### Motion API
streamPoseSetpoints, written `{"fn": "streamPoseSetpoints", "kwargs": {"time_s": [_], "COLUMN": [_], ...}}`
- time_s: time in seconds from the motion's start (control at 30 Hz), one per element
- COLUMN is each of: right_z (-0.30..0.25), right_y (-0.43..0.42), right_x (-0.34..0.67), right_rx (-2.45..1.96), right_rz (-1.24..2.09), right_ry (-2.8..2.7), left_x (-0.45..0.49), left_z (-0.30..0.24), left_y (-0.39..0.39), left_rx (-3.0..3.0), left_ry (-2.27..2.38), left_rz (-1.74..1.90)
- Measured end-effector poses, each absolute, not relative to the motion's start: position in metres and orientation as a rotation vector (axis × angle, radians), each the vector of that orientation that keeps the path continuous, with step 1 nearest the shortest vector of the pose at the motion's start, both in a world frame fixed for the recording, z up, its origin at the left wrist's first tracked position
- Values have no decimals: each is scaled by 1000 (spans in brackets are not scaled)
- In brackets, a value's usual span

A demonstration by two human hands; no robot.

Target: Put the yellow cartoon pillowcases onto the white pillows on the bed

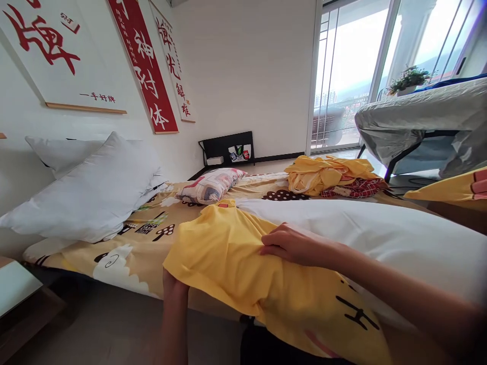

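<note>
A long white pillow [380, 228] lies across the bed in front of me, its near end inside a yellow cover [228, 258] printed with black marks. My right hand [292, 246] rests on top where the cover's edge meets the white pillow, fingers curled and pinching the yellow cloth. My left hand [175, 286] reaches up under the cover's lower left corner. Only its wrist and the heel of the hand show; the fingers are hidden by the cloth.
The bed [125, 258] has a yellow cartoon sheet, two white pillows [87, 192] at the left and a small patterned pillow [211, 185]. Yellow bedding with a red checked cloth [331, 177] is heaped at the far side. A grey-covered stand [411, 116] is by the window, a bedside table [15, 284] at lower left.
</note>
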State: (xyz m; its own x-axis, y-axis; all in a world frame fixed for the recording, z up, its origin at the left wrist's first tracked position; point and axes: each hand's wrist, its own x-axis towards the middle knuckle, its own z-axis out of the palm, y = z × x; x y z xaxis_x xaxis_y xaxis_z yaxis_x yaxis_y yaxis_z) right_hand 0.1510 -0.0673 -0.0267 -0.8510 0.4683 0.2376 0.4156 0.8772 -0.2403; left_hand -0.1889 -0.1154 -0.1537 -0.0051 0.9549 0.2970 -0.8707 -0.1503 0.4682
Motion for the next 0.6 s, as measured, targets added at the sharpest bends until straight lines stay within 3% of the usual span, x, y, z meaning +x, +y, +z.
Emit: {"fn": "streamPoseSetpoints", "kwargs": {"time_s": [0.23, 0.6], "right_z": [-19, -24], "right_y": [-65, -62], "right_x": [151, 178], "right_rx": [-685, -1034], "right_rz": [342, -108], "right_ry": [-2788, -2823], "left_x": [-195, -173], "left_z": [-178, -149], "left_y": [-126, -140], "left_rx": [653, 396], "left_ry": [90, 245], "left_rz": [1660, 1862]}}
